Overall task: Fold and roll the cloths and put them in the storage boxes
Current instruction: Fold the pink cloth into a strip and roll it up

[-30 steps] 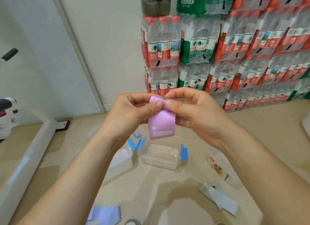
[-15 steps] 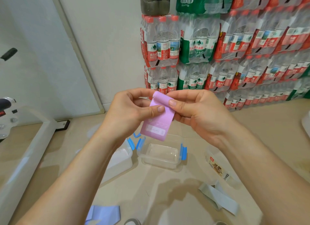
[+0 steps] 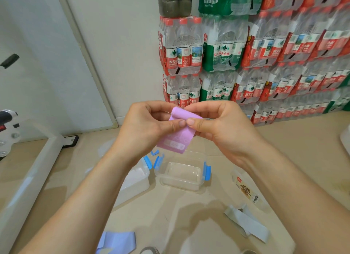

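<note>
Left hand [image 3: 147,128]: at frame centre, thumb and curled fingers pinching the top of the pink cloth.
Right hand [image 3: 225,128]: just beside it, thumb tips almost touching, pinching the same top edge from the other side.
Pink cloth [image 3: 178,140]: held up in the air between both hands. Its top is curled over into the start of a roll, and the loose tail with a pale label hangs below.
Step in hand: we judge this to be the rolling step, with only the first turn made.
Next move: we would need to wind the tail up tight with even edges, then lower the roll into a box.
Open box [image 3: 180,185]: clear, with blue clips, right below the hanging tail at centre. We see nothing inside it.
Second box [image 3: 136,180]: touching or just left of the open box and partly behind the left forearm. We cannot tell whether it is lidded.
Other cloths: a blue cloth [image 3: 117,242] lies at the bottom edge and a grey cloth [image 3: 248,223] at lower right, both unrolled.
Edges: a white frame [image 3: 28,178] runs along the left. Packs of water bottles [image 3: 246,55] wall off the upper right.
Open room: a labelled packet [image 3: 246,191] lies right of the open box. The straight drop from the hands to that box looks unobstructed.
</note>
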`<state>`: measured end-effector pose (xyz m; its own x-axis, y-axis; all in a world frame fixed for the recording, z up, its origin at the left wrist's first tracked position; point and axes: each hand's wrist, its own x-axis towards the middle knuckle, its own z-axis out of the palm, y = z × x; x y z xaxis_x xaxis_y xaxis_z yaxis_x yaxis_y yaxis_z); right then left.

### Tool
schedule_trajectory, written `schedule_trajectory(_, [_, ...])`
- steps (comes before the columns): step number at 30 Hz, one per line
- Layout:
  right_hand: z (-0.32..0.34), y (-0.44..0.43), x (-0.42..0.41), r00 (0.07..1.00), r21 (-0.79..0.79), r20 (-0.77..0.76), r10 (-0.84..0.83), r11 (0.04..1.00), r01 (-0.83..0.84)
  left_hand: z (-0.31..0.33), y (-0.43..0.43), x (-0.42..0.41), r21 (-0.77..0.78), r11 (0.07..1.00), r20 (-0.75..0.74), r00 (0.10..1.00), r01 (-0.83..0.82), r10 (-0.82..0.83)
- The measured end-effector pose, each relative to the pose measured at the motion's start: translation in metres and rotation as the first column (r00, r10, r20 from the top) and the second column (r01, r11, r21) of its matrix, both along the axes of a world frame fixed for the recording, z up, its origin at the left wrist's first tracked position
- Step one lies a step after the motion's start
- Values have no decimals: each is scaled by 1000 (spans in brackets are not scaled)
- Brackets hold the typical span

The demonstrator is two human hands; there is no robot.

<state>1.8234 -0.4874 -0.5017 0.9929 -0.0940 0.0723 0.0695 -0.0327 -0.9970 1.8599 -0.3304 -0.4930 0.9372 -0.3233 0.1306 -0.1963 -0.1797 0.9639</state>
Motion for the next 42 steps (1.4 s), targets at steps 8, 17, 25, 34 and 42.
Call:
schedule_trajectory(8, [2,-4,1,999,29,27,-26,999,25,-2,-3,-1,-122,992,-88,995,34,-45])
schedule_trajectory(17, [2,-7,0,994,100,-59,91,991,-84,-5,-12,-7,-302,949,-109,992,-90,60])
schedule_trajectory(25, [2,-9,1,998,53,-46,38,998,-36,-11,-15,-7,-268,960,-54,996,-86,74])
schedule_trajectory(34, [1,-11,0,997,-38,30,72,997,-71,-15,-15,-5,-207,978,-5,1000,-28,27])
schedule_trajectory(42, [7,-27,-1,950,119,-109,294,952,-281,6,3,-7,183,914,119,915,362,-386])
